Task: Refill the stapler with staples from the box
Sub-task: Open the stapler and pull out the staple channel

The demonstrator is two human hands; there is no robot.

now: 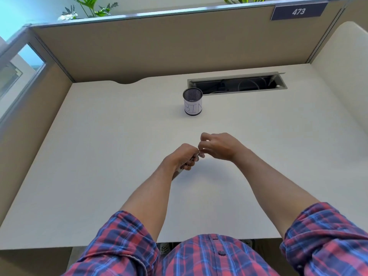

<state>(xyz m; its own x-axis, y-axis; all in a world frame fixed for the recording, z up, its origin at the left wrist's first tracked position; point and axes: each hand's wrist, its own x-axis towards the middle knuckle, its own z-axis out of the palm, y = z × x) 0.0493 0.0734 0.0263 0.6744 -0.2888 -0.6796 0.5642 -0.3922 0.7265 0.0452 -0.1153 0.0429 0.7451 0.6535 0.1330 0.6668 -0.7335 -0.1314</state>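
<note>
Both hands meet above the middle of a pale tabletop (99, 156), forearms bare and plaid sleeves (123, 242) rolled up near the elbows. The left hand (184, 156) has its fingers curled round a small metallic object, almost certainly the stapler (194, 157), though only slivers of grey metal show between the fingers and at the heel of the palm; most of it is hidden, and whether it is open or closed cannot be told. The right hand (217, 145) comes in from the other side with its thumb and forefinger pinched together right at the upper tip of that metal piece, the remaining fingers loosely curled and raised above. Whatever it pinches is too small to make out; it could be a strip of staples or the end of the stapler itself. The two hands touch at that point, held a little above the surface and casting a soft shadow below. Farther back on the tabletop, well apart from the hands, stands an upright black mesh cup (192, 102) wrapped in white paper lettered "BIN". Just behind and to its right a cable slot (237, 83) lies open in the surface, with wires visible inside. Beige partition walls (159, 46) enclose the space, a plate reading "473" (299, 11) sits at the upper right, and green leaves (93, 6) show above the partition.
</note>
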